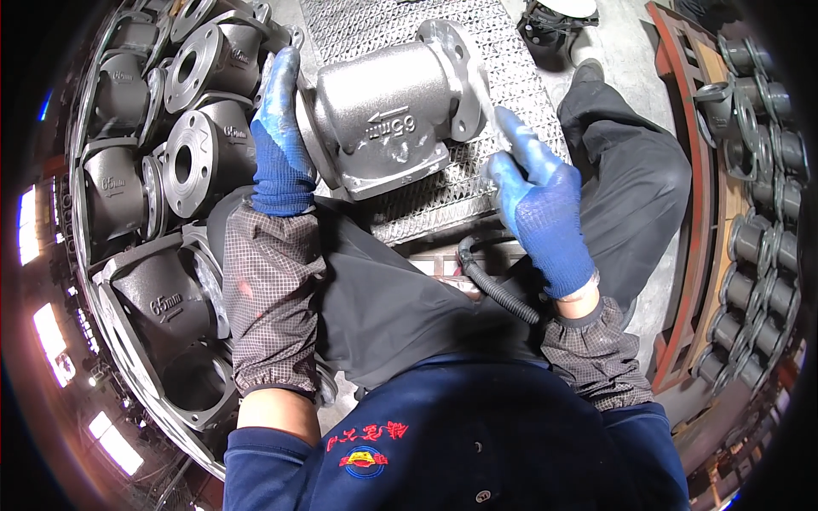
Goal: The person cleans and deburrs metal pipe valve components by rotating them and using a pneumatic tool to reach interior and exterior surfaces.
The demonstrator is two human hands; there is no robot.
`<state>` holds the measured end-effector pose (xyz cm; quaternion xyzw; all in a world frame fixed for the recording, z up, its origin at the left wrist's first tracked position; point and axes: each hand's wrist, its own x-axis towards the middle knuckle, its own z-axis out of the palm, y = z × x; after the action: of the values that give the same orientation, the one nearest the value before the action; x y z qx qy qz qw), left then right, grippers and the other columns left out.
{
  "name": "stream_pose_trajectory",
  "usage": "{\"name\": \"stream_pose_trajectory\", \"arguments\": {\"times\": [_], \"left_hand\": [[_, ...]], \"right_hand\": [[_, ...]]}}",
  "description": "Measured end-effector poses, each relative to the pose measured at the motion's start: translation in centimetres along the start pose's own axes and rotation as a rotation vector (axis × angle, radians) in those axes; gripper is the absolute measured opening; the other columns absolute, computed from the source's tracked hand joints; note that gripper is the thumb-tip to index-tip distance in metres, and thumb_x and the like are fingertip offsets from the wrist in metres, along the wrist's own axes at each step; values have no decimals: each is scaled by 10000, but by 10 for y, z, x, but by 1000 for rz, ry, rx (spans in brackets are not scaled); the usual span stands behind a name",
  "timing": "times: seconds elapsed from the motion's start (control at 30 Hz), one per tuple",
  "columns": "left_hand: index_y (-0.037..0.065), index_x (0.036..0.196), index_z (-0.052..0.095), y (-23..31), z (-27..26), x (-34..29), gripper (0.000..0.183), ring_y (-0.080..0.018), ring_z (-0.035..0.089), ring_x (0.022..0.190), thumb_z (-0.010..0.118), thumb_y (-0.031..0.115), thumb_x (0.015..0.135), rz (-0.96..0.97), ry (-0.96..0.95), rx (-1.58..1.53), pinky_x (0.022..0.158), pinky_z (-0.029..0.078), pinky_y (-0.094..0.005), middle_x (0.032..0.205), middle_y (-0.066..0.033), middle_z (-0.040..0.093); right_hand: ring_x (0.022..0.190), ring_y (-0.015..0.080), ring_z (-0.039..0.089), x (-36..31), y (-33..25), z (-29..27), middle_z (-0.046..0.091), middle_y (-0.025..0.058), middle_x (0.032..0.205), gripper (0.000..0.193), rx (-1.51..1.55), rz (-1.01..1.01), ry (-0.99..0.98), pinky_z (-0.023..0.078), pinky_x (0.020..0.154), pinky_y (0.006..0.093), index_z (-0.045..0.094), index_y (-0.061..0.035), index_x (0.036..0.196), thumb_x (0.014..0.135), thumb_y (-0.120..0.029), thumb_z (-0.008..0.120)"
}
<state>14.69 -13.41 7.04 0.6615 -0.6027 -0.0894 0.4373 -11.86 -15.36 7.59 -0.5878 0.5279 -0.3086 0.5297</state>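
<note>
In front of me a grey cast-iron valve body (385,111) lies on its side on a ribbed metal work surface (532,94). A flange rises at each end, and an arrow is raised on its side. Gripping the left flange, my left hand (284,140) wears a blue coated glove, its fingers pointing up along the rim. My right hand (545,204), gloved alike, is beside the right flange with its fingers bent. From those fingers a thin, pale, blurred strip (484,89) runs along the flange face; its kind cannot be made out.
Several similar valve bodies (115,183) are stacked in a bin at my left. More castings (750,289) stand on a red-edged pallet (682,255) at the right. A grey corrugated hose (498,285) lies between my legs. A dark object with a round white top (569,8) stands far off.
</note>
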Motion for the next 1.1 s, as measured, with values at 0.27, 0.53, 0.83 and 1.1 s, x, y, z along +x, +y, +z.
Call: {"name": "stream_pose_trajectory", "arguments": {"times": [0.27, 0.53, 0.83, 1.1], "left_hand": [[1, 1361, 370, 6, 7, 7, 418, -249, 429, 1258, 367, 157, 973, -309, 52, -406, 1065, 338, -357, 1365, -161, 430], [3, 1359, 375, 4, 11, 7, 408, -222, 427, 1259, 347, 167, 987, -410, 98, -501, 1067, 334, -346, 1365, -146, 432], [21, 1322, 442, -19, -1, -2, 376, -252, 457, 1235, 425, 80, 951, -14, 75, 30, 1045, 362, -340, 1309, -144, 498], [20, 1292, 466, 0, 16, 12, 464, -193, 569, 1082, 506, 325, 945, -536, 136, -846, 942, 453, -299, 1213, -139, 556]], "right_hand": [[793, 284, 660, 42, -8, 35, 567, 254, 1121, 506, -389, -381, 65, 530, 703, 359, 354, -34, 1367, 869, -12, 443], [759, 120, 566, 25, 27, 43, 596, 99, 1014, 463, -17, -235, -8, 474, 656, 229, 332, -36, 1397, 946, -59, 437], [811, 316, 633, 62, -19, 54, 571, 206, 1071, 518, -609, -584, 216, 532, 631, 383, 347, 29, 1334, 853, -76, 508], [883, 283, 647, 88, -27, 58, 621, 187, 1037, 551, -824, -114, -124, 538, 717, 389, 348, -78, 1383, 859, -95, 518]]}}
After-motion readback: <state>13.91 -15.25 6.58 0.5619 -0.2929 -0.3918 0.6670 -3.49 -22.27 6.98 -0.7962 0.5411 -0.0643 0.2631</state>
